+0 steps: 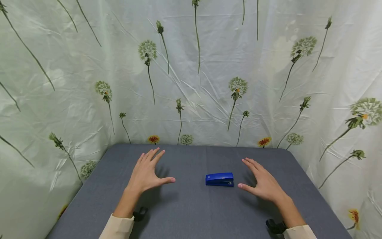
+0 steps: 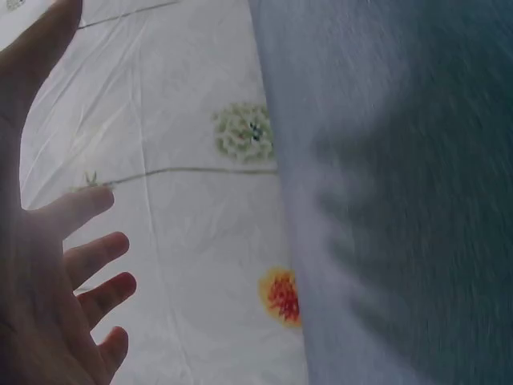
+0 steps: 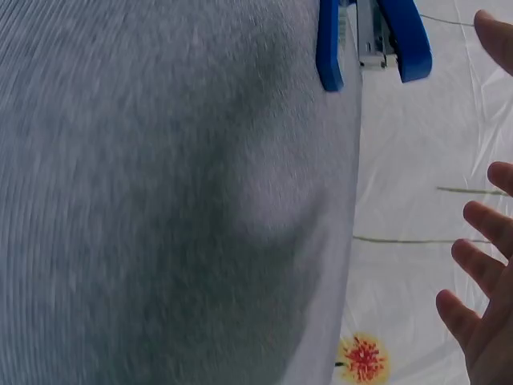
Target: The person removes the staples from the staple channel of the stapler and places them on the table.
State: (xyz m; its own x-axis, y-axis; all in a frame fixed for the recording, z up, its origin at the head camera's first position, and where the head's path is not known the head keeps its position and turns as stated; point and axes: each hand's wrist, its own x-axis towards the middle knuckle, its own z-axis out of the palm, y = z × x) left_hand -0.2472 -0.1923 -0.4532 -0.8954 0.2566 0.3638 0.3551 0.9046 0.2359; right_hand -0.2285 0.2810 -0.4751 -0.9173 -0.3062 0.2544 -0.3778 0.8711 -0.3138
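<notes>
A blue stapler [image 1: 219,179] lies on the grey table, a little right of the middle, with its jaw end toward the right. To its right hovers my right hand [image 1: 264,182], thumb and fingers spread, apart from the stapler. My left hand [image 1: 146,174] is held above the table's left half, fingers extended and thumb pointing right, touching nothing. In the right wrist view part of the stapler [image 3: 409,40] shows at the top edge, and the right fingers [image 3: 481,269] at the right side. The left wrist view shows the left hand [image 2: 48,289] holding nothing.
The grey cloth-covered table [image 1: 191,212] fills the lower part of the head view. Behind it and along its sides hangs a pale curtain [image 1: 209,89] printed with dandelions. Each wrist wears a black strap [image 1: 276,226], below a cream sleeve [image 1: 117,227].
</notes>
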